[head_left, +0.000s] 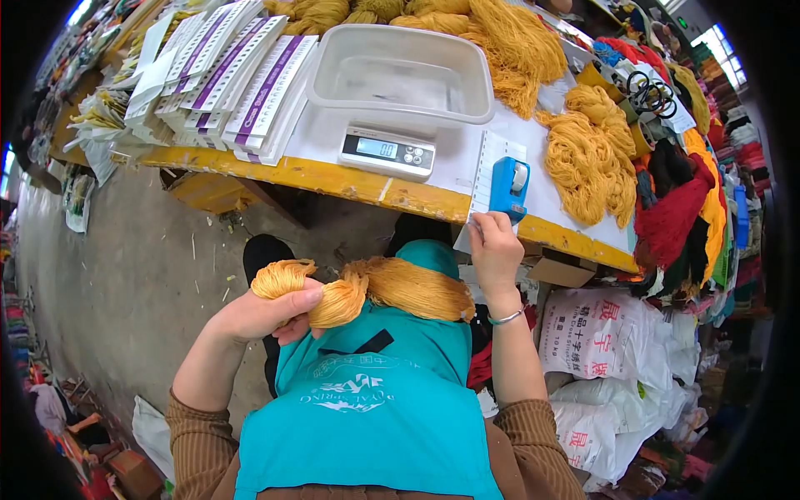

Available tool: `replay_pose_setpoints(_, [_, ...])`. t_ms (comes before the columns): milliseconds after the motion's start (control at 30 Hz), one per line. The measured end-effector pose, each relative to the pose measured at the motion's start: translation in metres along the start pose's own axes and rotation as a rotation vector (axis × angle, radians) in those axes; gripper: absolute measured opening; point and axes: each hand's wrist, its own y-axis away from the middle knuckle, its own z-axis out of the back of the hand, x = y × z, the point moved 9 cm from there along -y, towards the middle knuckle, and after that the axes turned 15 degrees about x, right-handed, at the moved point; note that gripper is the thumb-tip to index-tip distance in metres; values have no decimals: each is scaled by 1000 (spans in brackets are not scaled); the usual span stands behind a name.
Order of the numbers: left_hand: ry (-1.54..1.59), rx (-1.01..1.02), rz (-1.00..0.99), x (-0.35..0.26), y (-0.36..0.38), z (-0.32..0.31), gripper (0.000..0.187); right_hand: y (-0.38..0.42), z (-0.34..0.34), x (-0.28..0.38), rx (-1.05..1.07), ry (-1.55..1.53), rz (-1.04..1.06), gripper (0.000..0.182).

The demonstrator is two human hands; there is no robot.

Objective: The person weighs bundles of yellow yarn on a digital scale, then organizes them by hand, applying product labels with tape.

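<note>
My left hand (271, 315) is closed around a folded hank of golden-yellow thread (340, 302), held above my lap. Beside it, a thicker bundle of the same yellow thread (417, 289) lies across the turquoise apron (375, 350). At the table's front edge my right hand (497, 254) pinches the lower end of a white printed card (483, 171). A blue tape dispenser (507, 188) sits partly over that card, just above my fingers. The digital scale (387, 153) reads 0.0 and carries a translucent plastic tub (400, 112).
Stacks of white cards with purple stripes (262, 96) stand at the left of the table. Loose yellow thread (587, 158) lies to the right, near black-handled scissors (650, 96). The yellow table edge (417, 198) crosses ahead of me. White sacks (604, 337) rest on the floor at right.
</note>
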Motion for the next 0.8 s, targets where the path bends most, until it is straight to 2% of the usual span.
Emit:
replay_pose_setpoints(233, [7, -47, 2, 3, 1, 5, 40, -6, 3, 3, 29, 29, 43, 12])
replay_pose_setpoints(433, [27, -64, -1, 0, -2, 7, 38, -11, -3, -2, 177, 77, 40, 14])
replay_pose_setpoints(533, [45, -85, -13, 1, -4, 9, 37, -11, 2, -2, 141, 18, 68, 12])
replay_pose_setpoints(600, [71, -94, -47, 0, -5, 11, 36, -9, 5, 7, 159, 86, 152, 9])
replay_pose_setpoints(700, [139, -101, -82, 2, -7, 17, 33, -8, 36, 42, -17, 79, 254, 10])
replay_pose_setpoints(733, [175, -120, -82, 2, -8, 19, 32, -9, 45, 55, 32, -28, 238, 11])
replay_pose_setpoints(800, [215, -107, -121, 2, -13, 20, 31, -10, 52, 81, 100, -491, 231, 11])
